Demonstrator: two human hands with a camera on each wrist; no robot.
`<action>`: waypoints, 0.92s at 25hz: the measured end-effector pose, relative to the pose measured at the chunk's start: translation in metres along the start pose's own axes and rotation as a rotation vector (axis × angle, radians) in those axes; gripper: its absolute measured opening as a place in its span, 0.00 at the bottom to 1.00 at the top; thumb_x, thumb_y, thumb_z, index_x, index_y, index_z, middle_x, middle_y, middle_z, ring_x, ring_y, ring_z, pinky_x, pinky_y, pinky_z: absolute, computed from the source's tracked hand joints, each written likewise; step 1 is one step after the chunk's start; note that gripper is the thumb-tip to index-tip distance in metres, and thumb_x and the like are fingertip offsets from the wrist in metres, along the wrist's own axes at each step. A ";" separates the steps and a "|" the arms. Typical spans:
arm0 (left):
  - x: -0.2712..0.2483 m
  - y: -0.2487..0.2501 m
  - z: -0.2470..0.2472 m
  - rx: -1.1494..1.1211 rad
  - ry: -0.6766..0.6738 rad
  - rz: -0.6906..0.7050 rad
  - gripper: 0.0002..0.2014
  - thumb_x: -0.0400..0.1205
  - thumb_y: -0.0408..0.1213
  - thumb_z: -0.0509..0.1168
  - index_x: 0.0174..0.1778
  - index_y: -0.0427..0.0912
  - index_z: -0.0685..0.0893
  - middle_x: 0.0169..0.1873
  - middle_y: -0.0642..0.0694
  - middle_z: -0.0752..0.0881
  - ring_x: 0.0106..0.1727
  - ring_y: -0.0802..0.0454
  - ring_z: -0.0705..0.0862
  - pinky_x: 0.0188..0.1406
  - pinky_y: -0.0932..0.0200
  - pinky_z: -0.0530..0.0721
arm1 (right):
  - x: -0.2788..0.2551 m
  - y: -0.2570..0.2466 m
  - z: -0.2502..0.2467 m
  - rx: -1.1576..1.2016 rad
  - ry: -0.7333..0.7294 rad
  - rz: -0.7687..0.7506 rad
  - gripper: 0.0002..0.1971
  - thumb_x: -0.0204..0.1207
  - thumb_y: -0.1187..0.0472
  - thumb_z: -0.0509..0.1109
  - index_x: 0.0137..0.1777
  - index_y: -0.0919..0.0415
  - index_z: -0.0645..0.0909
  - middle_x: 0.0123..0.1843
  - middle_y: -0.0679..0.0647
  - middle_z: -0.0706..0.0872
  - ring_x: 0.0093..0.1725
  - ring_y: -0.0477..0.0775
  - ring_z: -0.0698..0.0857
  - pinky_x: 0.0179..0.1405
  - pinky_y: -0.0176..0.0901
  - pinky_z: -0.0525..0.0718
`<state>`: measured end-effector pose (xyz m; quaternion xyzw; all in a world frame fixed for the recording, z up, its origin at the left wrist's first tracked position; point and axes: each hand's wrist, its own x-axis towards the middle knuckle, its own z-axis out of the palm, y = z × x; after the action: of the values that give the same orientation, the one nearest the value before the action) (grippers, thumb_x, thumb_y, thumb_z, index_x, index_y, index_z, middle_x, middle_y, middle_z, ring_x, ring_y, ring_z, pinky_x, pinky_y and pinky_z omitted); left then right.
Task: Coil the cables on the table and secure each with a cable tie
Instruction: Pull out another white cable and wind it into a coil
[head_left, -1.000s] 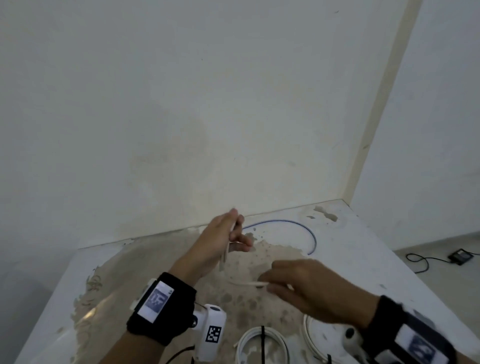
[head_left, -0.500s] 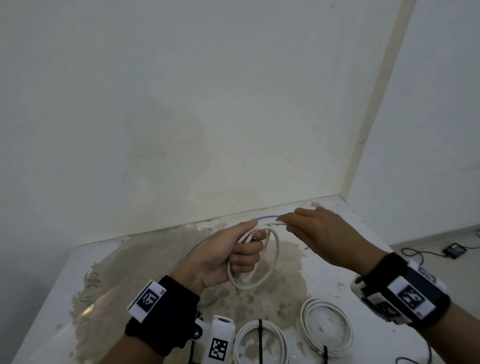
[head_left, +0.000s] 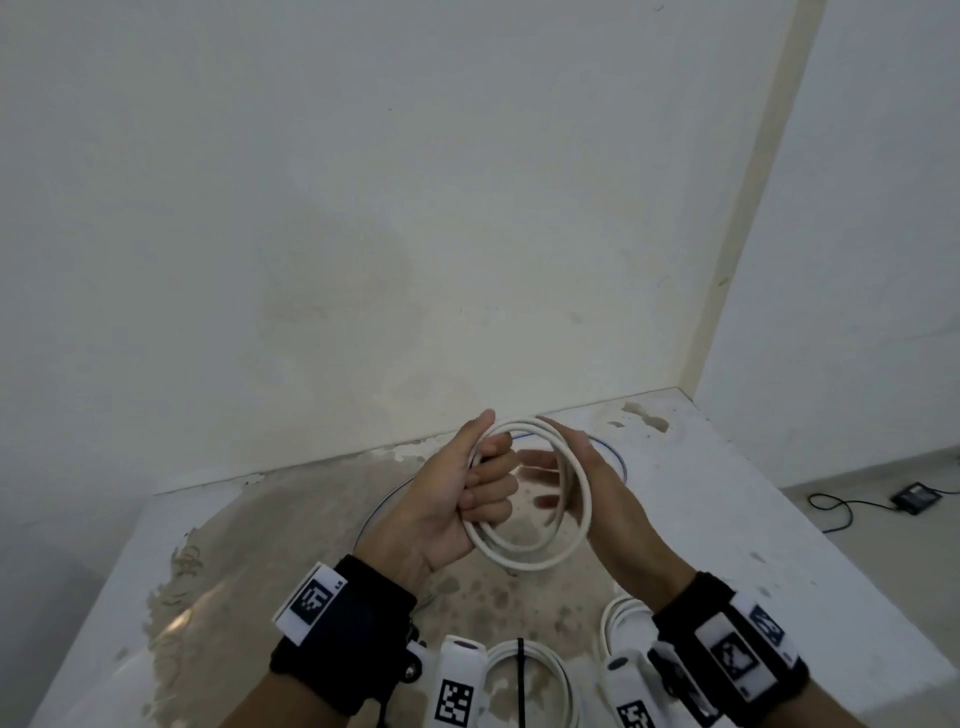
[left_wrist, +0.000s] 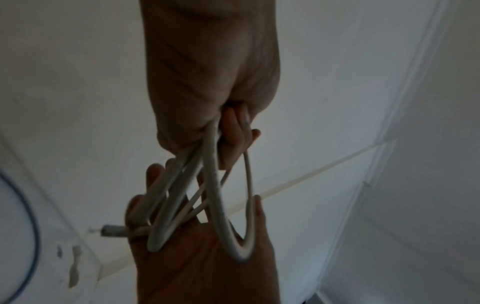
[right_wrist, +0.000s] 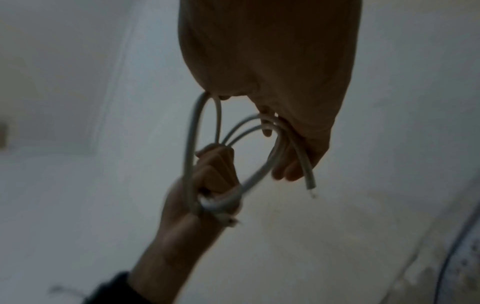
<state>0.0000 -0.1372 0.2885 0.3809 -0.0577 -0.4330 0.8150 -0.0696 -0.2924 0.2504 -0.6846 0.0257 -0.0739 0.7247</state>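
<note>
A white cable coil (head_left: 524, 560) of several loops hangs in the air above the table (head_left: 737, 519). My left hand (head_left: 483, 488) grips its left side with the fingers curled round the loops (left_wrist: 213, 185). Against the coil's right side lies my right hand (head_left: 587, 483), palm inward and fingers straight; in the left wrist view the loops rest on its palm (left_wrist: 202, 267). One free cable end (right_wrist: 309, 183) sticks out past the right hand's fingers. A thin blue cable (head_left: 618, 457) lies loose on the table behind the hands.
Two white coils lie at the table's near edge, one (head_left: 550, 667) bound with a black tie (head_left: 520, 670), the other (head_left: 615, 618) partly under my right wrist. Walls close off the back. A black adapter (head_left: 917, 496) with its lead lies on the floor at the right.
The coil has gained loops in my left hand. My right hand let go of the cable end it was leading round and now lies flat against the coil's right side.
</note>
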 end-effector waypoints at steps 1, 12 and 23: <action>0.002 -0.001 0.001 0.040 0.078 0.068 0.21 0.87 0.50 0.55 0.29 0.45 0.71 0.16 0.53 0.60 0.12 0.61 0.56 0.10 0.68 0.52 | 0.001 0.001 0.002 0.178 -0.029 0.091 0.27 0.83 0.37 0.52 0.73 0.48 0.79 0.63 0.55 0.90 0.60 0.57 0.89 0.54 0.51 0.84; 0.007 -0.035 -0.018 0.599 0.618 0.451 0.18 0.91 0.42 0.49 0.49 0.35 0.80 0.25 0.50 0.75 0.21 0.54 0.75 0.21 0.60 0.75 | 0.015 0.009 0.024 0.389 0.267 0.160 0.14 0.90 0.63 0.54 0.63 0.64 0.81 0.30 0.50 0.67 0.25 0.48 0.62 0.23 0.40 0.71; -0.012 -0.040 -0.063 0.009 0.812 0.424 0.18 0.91 0.43 0.50 0.53 0.36 0.83 0.21 0.52 0.63 0.18 0.58 0.60 0.15 0.63 0.62 | 0.012 0.032 0.080 0.747 -0.026 0.317 0.22 0.90 0.48 0.52 0.42 0.60 0.76 0.27 0.50 0.59 0.21 0.47 0.58 0.25 0.40 0.70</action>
<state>-0.0072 -0.1055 0.2201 0.5030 0.1881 -0.0721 0.8405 -0.0446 -0.2132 0.2243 -0.3625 0.0932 0.0429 0.9263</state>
